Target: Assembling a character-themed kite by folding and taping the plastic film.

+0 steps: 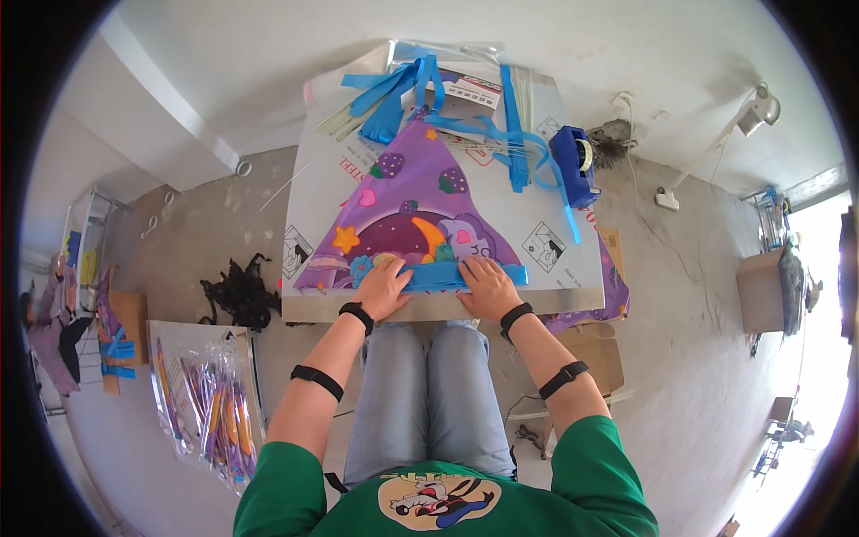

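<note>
A purple triangular kite sheet (391, 192) lies flat on the table, its point toward the far side. It carries printed strawberries, stars, hearts and a cartoon animal. Along its near edge lies a folded blue ribbon bundle (436, 277). My left hand (383, 287) grips the bundle toward its left end, fingers over it and thumb on the near side. Farther right, my right hand (487, 287) holds it the same way, with the bundle's right end sticking out past the fingers. The undersides of both hands are hidden.
Blue ribbons (385, 115) and thin rods lie at the table's far side around a small box (465, 94). A blue tape dispenser (574, 167) stands at the far right. A bag of colourful packets (215, 407) lies lower left. An open carton (592, 358) sits below the table's right side.
</note>
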A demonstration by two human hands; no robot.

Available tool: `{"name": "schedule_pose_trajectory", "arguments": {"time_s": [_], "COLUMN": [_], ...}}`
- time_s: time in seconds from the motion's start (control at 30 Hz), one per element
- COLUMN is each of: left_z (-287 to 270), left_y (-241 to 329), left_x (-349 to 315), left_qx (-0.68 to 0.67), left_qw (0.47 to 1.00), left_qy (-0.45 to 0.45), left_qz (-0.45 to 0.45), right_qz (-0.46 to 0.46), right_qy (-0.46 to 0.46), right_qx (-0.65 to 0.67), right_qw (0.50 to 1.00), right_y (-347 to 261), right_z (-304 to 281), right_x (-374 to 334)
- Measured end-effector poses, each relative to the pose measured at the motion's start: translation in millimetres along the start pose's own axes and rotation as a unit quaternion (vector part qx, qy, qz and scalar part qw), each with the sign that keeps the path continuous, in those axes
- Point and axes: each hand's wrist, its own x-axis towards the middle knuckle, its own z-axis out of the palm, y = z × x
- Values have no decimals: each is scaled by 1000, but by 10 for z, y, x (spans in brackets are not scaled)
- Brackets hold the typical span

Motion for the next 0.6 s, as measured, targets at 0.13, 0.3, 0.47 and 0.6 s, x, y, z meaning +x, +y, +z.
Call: {"name": "schedule_pose_trajectory", "arguments": {"time_s": [0.13, 0.3, 0.47, 0.6], "left_z": [-25, 6, 5, -40], "left_y": [-30, -21, -47, -74], "left_x": [24, 79, 82, 153], "left_qx": [19, 46, 48, 123], "left_qw": [999, 997, 998, 991], "left_qy": [-20, -36, -29, 23], "left_qz": [31, 40, -20, 38], "right_qz": [-17, -28, -1, 71], "right_qy": [-14, -29, -44, -50], "right_qx": [-24, -70, -60, -65], "right_qw": [999, 997, 997, 994], "right_y": [58, 91, -9, 40], "right_z": [25, 149, 73, 164], "right_x": [-18, 12, 108, 140]}}
